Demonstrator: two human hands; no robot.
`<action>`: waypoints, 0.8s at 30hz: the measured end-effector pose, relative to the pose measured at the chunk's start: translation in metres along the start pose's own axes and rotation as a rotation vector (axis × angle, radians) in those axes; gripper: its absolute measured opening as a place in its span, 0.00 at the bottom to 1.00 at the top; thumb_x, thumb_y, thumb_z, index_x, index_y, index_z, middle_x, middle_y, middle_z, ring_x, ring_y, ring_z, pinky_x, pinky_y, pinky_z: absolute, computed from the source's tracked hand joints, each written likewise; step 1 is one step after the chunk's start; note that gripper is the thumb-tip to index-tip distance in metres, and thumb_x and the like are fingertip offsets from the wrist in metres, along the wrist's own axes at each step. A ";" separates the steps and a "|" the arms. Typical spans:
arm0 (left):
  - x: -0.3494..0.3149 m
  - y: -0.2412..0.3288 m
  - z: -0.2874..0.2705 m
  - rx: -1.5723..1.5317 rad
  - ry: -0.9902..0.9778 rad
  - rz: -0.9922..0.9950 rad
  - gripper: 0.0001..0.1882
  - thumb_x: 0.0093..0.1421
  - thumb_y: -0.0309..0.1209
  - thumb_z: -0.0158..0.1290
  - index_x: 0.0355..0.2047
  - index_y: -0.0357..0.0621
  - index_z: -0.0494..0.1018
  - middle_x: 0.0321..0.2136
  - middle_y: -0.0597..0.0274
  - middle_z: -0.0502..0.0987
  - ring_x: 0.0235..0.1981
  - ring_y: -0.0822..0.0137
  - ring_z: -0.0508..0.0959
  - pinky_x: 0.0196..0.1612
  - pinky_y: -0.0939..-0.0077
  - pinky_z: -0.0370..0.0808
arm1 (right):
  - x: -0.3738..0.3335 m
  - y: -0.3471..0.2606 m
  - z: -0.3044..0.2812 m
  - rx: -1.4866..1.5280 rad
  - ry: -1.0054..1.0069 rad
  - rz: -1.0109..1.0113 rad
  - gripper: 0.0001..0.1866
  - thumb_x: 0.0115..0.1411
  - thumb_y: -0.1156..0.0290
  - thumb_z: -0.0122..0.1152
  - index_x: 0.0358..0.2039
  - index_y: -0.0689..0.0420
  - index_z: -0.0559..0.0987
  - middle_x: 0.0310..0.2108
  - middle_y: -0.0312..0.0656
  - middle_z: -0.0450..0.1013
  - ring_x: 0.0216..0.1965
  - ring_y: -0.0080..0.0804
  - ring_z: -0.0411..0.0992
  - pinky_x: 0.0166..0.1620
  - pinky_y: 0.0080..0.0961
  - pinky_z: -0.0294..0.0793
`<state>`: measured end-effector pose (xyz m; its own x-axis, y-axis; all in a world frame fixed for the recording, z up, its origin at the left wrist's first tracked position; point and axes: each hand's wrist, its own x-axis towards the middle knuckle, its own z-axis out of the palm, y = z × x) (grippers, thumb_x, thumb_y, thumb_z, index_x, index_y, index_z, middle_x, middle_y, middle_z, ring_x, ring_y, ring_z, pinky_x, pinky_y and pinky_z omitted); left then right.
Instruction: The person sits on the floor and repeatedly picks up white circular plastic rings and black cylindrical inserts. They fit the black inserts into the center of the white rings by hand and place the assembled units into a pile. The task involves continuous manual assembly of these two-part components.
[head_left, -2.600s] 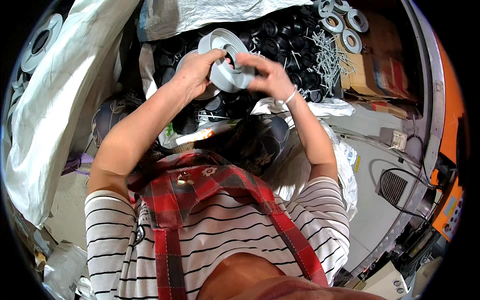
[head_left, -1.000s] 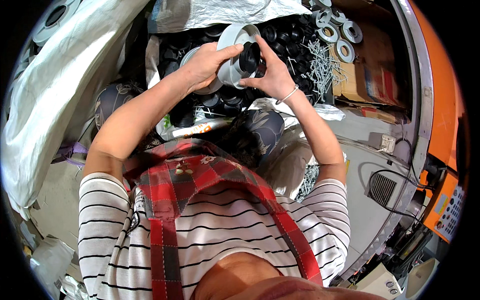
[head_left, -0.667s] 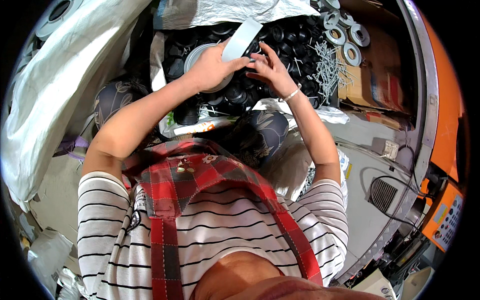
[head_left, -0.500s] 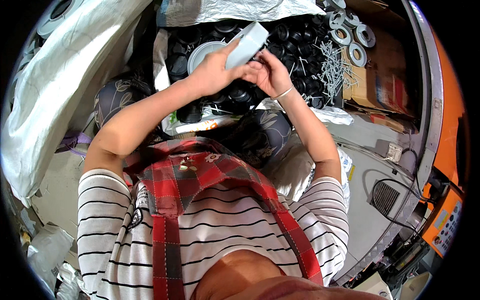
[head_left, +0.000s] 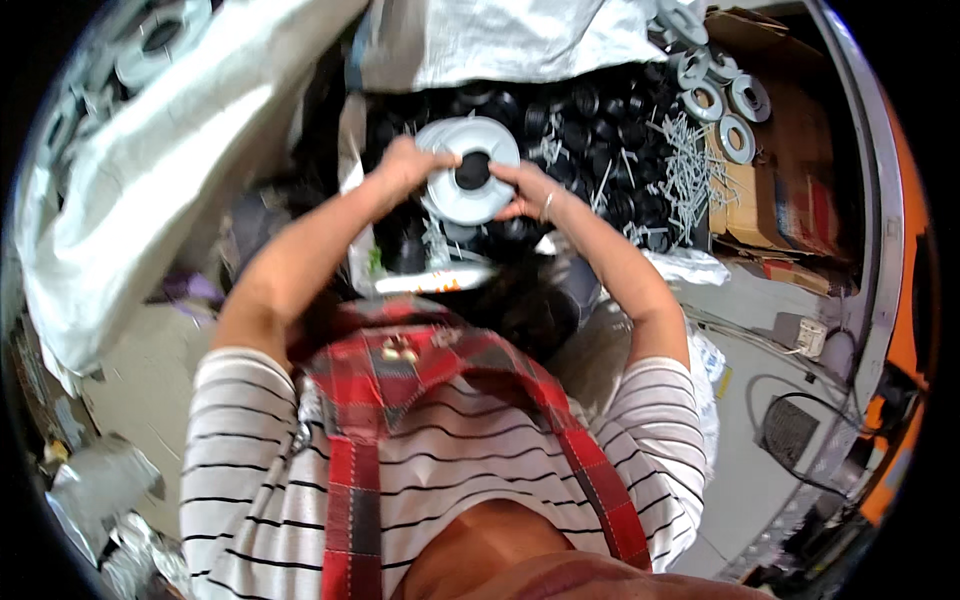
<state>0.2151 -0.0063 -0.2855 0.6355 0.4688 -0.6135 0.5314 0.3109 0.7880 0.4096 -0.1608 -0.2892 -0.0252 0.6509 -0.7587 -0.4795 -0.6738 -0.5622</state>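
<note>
Between my two hands is a light grey round plastic flange (head_left: pixel 458 207) with its flat face up. A black round piece (head_left: pixel 472 172) fills its middle. My left hand (head_left: pixel 405 165) grips the flange's left side, thumb against the black centre. On the opposite side my right hand (head_left: pixel 530 190) holds the rim, its thumb also reaching the centre. The fingers beneath are hidden. Another pale rounded edge shows just behind the flange at its upper left; whether it is a separate part I cannot tell. Under the hands lies a heap of black round plastic parts (head_left: pixel 585 105).
Thin grey sticks (head_left: pixel 692 170) are piled right of the black parts. Several grey rings (head_left: pixel 737 138) lie beside a cardboard box (head_left: pixel 765 215). A white woven sack (head_left: pixel 150 190) rises at the left, holding more grey flanges (head_left: pixel 165 45). White sheeting (head_left: pixel 500 45) covers the heap's far side.
The grey part was tilted and seen edge-on; now it faces up, with the black centre showing. Both hands have moved lower and sit on opposite sides of it. The whole view has shifted slightly.
</note>
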 end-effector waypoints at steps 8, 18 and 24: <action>-0.111 0.104 -0.014 -0.138 0.208 0.526 0.28 0.44 0.28 0.61 0.46 0.33 0.67 0.36 0.55 0.75 0.35 0.66 0.76 0.41 0.73 0.73 | -0.120 -0.046 0.037 0.081 -0.107 -0.483 0.30 0.60 0.53 0.54 0.56 0.59 0.62 0.46 0.46 0.69 0.45 0.34 0.72 0.39 0.37 0.80; -0.273 0.201 -0.283 0.056 1.245 1.082 0.21 0.58 0.34 0.54 0.46 0.30 0.68 0.41 0.54 0.74 0.41 0.68 0.74 0.47 0.75 0.70 | -0.175 -0.078 -0.039 -0.352 0.477 -0.589 0.23 0.60 0.53 0.54 0.49 0.57 0.71 0.39 0.36 0.70 0.38 0.23 0.70 0.35 0.24 0.77; -0.190 0.172 -0.095 -0.133 0.780 1.113 0.22 0.60 0.27 0.50 0.54 0.33 0.63 0.50 0.53 0.68 0.48 0.66 0.70 0.52 0.75 0.66 | -0.132 -0.147 -0.132 -0.275 0.900 -0.614 0.27 0.49 0.46 0.64 0.36 0.58 0.76 0.27 0.33 0.67 0.28 0.24 0.66 0.29 0.25 0.72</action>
<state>0.1322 0.0368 -0.0282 0.1861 0.8483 0.4958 -0.1347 -0.4778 0.8681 0.5991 -0.1937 -0.1503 0.8449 0.4844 -0.2270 0.0198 -0.4524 -0.8916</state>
